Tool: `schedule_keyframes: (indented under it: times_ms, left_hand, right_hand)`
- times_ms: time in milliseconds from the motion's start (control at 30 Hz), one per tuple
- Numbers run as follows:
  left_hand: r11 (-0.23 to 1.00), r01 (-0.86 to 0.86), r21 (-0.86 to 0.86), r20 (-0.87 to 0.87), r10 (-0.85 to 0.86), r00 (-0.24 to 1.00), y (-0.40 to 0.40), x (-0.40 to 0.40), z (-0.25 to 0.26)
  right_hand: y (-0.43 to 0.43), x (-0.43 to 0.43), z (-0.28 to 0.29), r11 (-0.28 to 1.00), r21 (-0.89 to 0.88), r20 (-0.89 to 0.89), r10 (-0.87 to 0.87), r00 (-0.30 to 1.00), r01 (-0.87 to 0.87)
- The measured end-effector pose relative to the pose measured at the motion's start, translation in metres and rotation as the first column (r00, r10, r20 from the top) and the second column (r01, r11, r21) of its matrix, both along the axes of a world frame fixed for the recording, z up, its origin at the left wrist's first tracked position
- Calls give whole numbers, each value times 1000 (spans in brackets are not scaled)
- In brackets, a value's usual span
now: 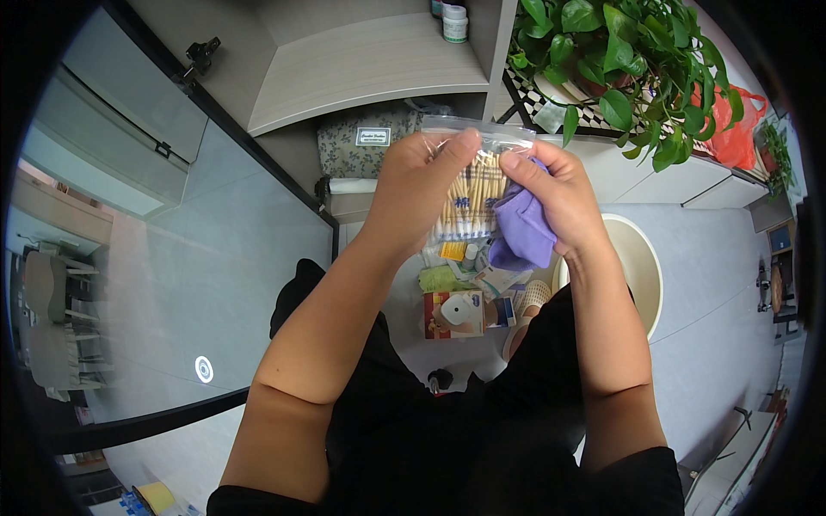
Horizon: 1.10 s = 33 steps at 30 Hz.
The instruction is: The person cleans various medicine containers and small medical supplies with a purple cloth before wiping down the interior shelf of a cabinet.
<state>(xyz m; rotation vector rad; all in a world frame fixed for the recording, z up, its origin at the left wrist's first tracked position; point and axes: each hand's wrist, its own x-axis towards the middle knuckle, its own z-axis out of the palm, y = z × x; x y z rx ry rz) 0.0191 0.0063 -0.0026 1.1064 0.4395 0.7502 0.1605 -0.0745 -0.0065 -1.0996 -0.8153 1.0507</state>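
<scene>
Between my hands hangs a clear zip-top plastic bag of cotton swabs (474, 200), its swabs upright with white tips down. My left hand (423, 184) pinches the bag's upper left edge near the seal, thumb on top. At the upper right edge, my right hand (558, 187) grips the bag and also holds a folded purple cloth (526, 226), which hangs beside the swabs. Below the bag, on the floor between my legs, lie a red and white box (453, 315), a small white bottle (470, 253), a yellow box (453, 250) and a green packet (440, 279).
An open cabinet shelf (368, 64) holds white bottles (455, 26); a floral fabric bag (368, 138) sits in the compartment below. A black-framed glass door (258, 187) stands at left. A cream basin (635, 271) is at right, below a leafy potted plant (619, 84) and a red plastic bag (742, 132).
</scene>
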Motion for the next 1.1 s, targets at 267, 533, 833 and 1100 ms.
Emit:
schedule_keyframes:
  times_ms: [267, 533, 833, 1100]
  left_hand:
    - [995, 15, -101, 74, -7, 997, 2, 3, 1]
    - [998, -46, -32, 42, 47, 998, 1, 3, -2]
    - [999, -20, -27, 95, 22, 995, -1, 1, 0]
    - [998, 30, -51, 111, -24, 994, 1, 0, -1]
  right_hand:
    - [-2, 4, 5, 999, 20, -78, -48, 996, 49]
    - [-1, 2, 7, 997, 15, -102, -69, 992, 71]
    - [-1, 5, 4, 998, 25, -75, -53, 996, 55]
    - [-2, 3, 6, 999, 35, -103, -34, 994, 37]
